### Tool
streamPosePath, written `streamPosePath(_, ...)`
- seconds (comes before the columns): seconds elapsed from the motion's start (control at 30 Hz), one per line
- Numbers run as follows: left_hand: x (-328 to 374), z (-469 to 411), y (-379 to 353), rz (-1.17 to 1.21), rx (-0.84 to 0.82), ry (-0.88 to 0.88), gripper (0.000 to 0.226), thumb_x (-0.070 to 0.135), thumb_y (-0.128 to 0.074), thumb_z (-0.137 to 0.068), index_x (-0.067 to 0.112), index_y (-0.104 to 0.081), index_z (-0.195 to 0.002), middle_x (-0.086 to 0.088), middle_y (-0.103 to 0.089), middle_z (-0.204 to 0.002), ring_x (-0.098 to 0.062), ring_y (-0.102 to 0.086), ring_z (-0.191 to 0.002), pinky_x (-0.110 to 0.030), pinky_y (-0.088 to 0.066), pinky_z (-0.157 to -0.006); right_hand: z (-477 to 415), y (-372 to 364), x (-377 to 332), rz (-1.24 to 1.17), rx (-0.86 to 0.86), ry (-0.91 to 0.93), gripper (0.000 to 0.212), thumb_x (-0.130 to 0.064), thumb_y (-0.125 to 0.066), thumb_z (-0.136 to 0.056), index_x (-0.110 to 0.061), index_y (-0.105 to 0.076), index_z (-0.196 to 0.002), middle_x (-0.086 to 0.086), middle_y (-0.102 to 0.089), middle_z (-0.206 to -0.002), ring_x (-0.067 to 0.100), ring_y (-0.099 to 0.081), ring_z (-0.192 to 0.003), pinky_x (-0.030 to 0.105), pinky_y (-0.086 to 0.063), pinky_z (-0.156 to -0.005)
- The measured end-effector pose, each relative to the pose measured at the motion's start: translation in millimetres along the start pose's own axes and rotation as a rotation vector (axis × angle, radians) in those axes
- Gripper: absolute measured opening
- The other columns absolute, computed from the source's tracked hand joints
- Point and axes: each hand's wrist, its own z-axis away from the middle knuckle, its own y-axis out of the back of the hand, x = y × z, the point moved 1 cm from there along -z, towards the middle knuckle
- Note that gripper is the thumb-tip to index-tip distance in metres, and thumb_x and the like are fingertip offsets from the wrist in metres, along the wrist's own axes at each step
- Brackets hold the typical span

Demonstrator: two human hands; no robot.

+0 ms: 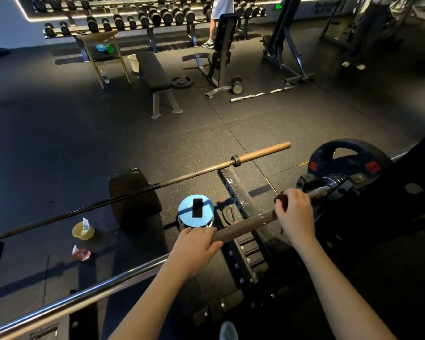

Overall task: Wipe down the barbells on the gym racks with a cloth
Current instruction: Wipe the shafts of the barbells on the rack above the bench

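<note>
A barbell (245, 225) lies across the rack in front of me, its dull sleeve end pointing toward me and a black weight plate (346, 158) on it at the right. My left hand (196, 244) grips the sleeve's near end. My right hand (295, 212) holds a dark brown cloth (281, 199) wrapped against the bar, close to the collar. A second barbell (206, 170) with a rusty brown sleeve lies on the rack further out, running from the left edge to mid frame.
A blue round stool (182, 212) with a black phone (197, 207) on it stands below the bars. A yellow tub (83, 231) and a pink cup (82, 253) sit on the floor at left. A chrome rail (84, 294) crosses near me. Benches, a dumbbell rack and two people are farther off.
</note>
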Motion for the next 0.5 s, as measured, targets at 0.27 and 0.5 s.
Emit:
streamPosePath(0.27,3.3,-14.9,5.6,0.220,-0.219,0.021,0.026,0.040,-0.046,-0.099,0.028,-0.049,-0.123,0.006,-0.060,-0.097,-0.008,-0.058,-0.087,-0.027,-0.047,-0.082,15.4,0.0,-2.7,-0.085,-0.166,0.104,0.013,-0.023,-0.059,-0.093,-0.015,-0.057,-0.102,-0.006,-0.049,-0.099,0.010,-0.046,-0.096,0.025,-0.039,-0.083)
streamPosePath(0.5,7.9,-17.0,-0.7,0.072,-0.108,0.048,0.022,0.045,-0.047,-0.098,0.025,-0.050,-0.107,0.011,-0.054,-0.086,-0.003,-0.051,-0.074,-0.021,-0.041,-0.068,13.7,-5.9,-6.8,-0.081,-0.022,-0.013,0.013,-0.016,-0.065,-0.089,-0.010,-0.058,-0.098,-0.006,-0.048,-0.096,0.012,-0.044,-0.097,0.028,-0.041,-0.082)
